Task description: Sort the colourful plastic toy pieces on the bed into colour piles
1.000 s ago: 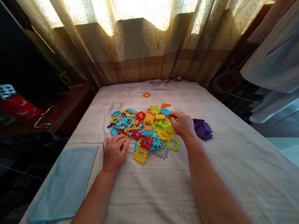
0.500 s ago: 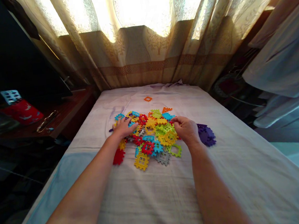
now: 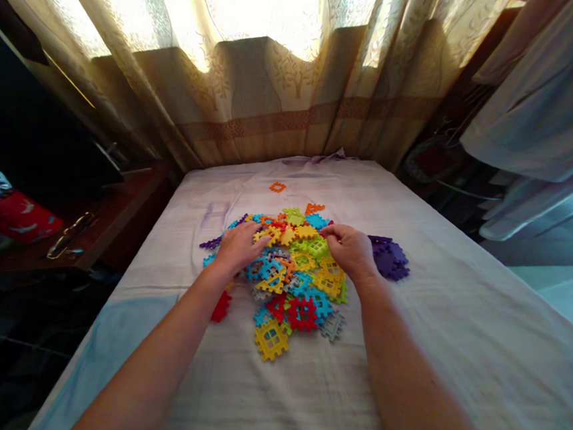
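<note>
A heap of colourful plastic interlocking building tiles [image 3: 300, 262] with toothed edges lies on the bed, some with window-like openings. My left hand [image 3: 239, 247] rests over the heap's left side, palm down and fingers stretched out among the tiles. At the right edge my right hand [image 3: 353, 255] is closed in a pinch, with a bit of a red tile [image 3: 329, 225] showing at its fingertips. Most of that tile is hidden. Nearest me lie a yellow window tile [image 3: 271, 340], a red window tile [image 3: 302, 314] and a grey one [image 3: 332, 326].
Dark purple tiles [image 3: 390, 258] lie right of my right wrist. A lone orange tile [image 3: 277, 187] sits near the bed's far end. A light blue cloth [image 3: 93, 359] lies at left, beside a wooden cabinet [image 3: 130, 208]. Curtains [image 3: 257, 104] hang behind; clothes [image 3: 532, 106] hang at right.
Tiles from the heap's middle have slid toward me and spread, the yellow window tile among them. My left hand has shifted over the heap; my right hand stays pinched at its right edge.
</note>
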A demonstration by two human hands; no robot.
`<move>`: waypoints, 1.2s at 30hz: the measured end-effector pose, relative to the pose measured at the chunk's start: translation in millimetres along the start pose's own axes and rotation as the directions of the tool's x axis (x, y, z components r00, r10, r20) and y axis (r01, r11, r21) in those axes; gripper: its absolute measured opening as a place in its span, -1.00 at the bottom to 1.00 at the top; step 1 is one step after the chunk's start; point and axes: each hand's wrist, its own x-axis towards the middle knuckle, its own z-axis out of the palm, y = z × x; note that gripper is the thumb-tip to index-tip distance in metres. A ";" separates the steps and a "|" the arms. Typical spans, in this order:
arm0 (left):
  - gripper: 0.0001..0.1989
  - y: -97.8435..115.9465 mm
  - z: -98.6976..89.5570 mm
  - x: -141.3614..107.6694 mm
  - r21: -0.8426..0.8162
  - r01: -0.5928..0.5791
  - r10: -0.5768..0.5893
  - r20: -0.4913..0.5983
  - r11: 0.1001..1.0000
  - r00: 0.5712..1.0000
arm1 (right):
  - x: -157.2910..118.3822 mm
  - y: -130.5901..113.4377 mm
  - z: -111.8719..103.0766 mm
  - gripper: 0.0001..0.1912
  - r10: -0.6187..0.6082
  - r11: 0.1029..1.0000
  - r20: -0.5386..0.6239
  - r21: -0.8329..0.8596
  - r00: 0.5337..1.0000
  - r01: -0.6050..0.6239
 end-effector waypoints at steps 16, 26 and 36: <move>-0.55 -13.5 -18.4 47.8 -0.055 0.093 -0.082 0.167 0.994 0.983 | 0.4 -2.0 -2.9 -0.70 0.009 1.000 0.020 0.025 1.000 -0.010; -0.61 -29.2 -52.3 -10.2 -0.356 0.003 0.130 0.350 0.934 0.928 | 2.0 -1.7 -13.3 -0.69 0.063 0.997 0.030 0.033 0.998 -0.064; -0.64 -97.3 -11.2 -19.0 -0.175 0.263 -0.262 0.030 0.949 0.965 | -0.6 -6.4 -4.5 -0.69 -0.025 0.999 0.048 0.022 0.999 0.024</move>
